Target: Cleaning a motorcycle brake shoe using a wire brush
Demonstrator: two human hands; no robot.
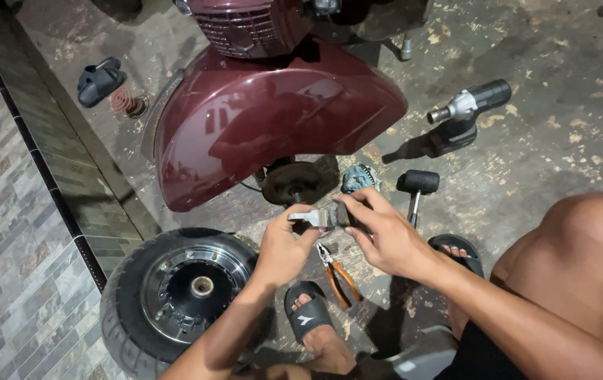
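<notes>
Left hand (284, 246) and right hand (379, 232) both pinch a small metal part (313, 217), long axis crosswise between them, just below the hub (293, 183).

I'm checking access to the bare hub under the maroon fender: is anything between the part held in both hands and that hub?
Nothing visible. Left hand and right hand hold the small metal part just below the hub, with open space between.
</notes>
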